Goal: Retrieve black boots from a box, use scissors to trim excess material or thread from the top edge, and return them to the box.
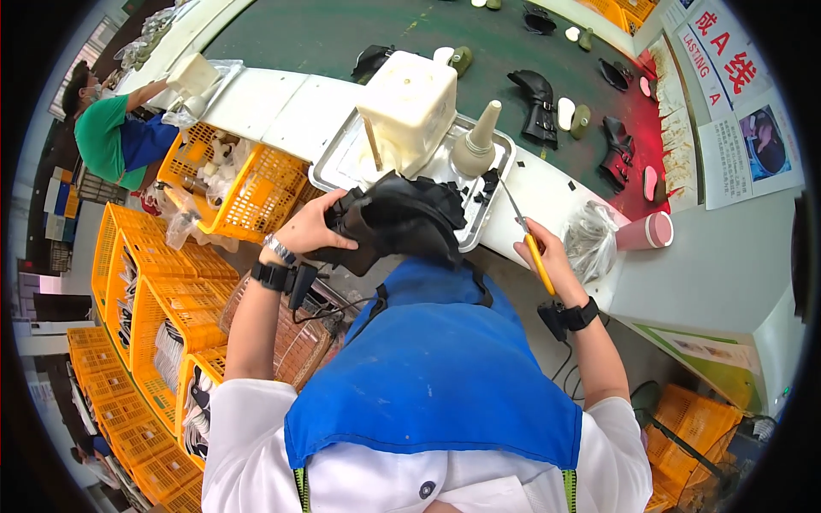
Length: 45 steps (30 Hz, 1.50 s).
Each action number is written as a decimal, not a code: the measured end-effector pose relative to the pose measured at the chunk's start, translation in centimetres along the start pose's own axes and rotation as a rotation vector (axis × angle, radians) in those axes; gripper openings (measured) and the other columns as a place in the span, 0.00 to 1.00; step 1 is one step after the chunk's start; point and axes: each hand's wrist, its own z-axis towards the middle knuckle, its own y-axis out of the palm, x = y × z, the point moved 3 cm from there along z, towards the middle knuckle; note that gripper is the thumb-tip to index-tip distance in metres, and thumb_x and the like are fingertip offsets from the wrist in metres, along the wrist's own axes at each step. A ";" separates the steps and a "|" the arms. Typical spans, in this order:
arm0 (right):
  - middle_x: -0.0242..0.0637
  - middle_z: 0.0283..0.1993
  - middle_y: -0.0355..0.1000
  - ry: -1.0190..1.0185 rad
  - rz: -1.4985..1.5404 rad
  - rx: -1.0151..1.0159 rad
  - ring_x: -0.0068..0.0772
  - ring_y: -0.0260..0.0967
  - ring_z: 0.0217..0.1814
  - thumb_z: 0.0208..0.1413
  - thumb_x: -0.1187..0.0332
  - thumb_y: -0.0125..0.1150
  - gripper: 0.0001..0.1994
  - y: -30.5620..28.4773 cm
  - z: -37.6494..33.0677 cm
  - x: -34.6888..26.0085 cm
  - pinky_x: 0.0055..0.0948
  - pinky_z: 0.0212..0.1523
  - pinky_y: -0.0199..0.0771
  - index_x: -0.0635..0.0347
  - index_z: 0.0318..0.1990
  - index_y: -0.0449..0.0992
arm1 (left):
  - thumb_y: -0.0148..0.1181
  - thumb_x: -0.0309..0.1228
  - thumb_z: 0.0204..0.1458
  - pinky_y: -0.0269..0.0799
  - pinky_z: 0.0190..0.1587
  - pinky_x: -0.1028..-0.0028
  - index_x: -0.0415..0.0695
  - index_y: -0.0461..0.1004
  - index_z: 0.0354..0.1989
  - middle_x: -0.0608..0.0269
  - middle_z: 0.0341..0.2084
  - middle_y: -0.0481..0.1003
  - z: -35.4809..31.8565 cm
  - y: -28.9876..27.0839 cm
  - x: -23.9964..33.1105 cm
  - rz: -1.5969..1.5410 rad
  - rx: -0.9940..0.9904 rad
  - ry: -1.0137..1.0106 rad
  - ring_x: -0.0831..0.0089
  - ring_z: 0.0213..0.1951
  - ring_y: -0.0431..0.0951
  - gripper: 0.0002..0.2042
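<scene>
— Held where, the glossy black leather boot (398, 221)?
— In the left hand (310, 227), pinched between thumb and fingers at its left end, before the silver metal tray (506, 175).
— Long axis?
— Roughly crosswise, left to right.
— And the right hand (560, 263)?
— Farther from the boot, curled around yellow-handled metal scissors (537, 255), pointing up-left; too small to tell, any blade gap.
— Room?
— Some between boot and scissors; crowded beyond, by a white block-shaped container (412, 103) and grey cone-necked bottle (475, 150), near the white desk's (552, 192) edge.
</scene>
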 end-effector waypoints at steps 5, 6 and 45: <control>0.36 0.35 0.69 -0.172 -0.067 -0.094 0.22 0.64 0.35 0.47 0.71 0.63 0.22 -0.1 -1.6 -5.7 0.21 0.39 0.66 0.65 0.51 0.68 | 0.71 0.24 0.28 0.68 0.45 0.74 0.38 0.66 0.47 0.57 0.34 0.74 -2.1 0.1 0.1 0.160 0.187 0.050 0.72 0.37 0.74 0.31; 0.37 0.36 0.69 -0.238 -0.114 -0.146 0.23 0.64 0.34 0.47 0.72 0.63 0.22 0.2 -1.9 -6.6 0.21 0.38 0.66 0.64 0.51 0.68 | 0.71 0.24 0.28 0.68 0.44 0.75 0.38 0.66 0.46 0.58 0.34 0.74 -2.4 0.3 0.3 0.135 0.196 0.035 0.73 0.37 0.73 0.31; 0.30 0.27 0.65 -0.063 0.065 -0.367 0.18 0.57 0.30 0.49 0.69 0.63 0.15 4.7 -3.4 -3.9 0.19 0.34 0.63 0.64 0.44 0.71 | 0.72 0.25 0.28 0.67 0.43 0.76 0.39 0.67 0.43 0.62 0.32 0.73 -1.3 4.1 -0.4 0.040 0.069 0.001 0.75 0.35 0.71 0.29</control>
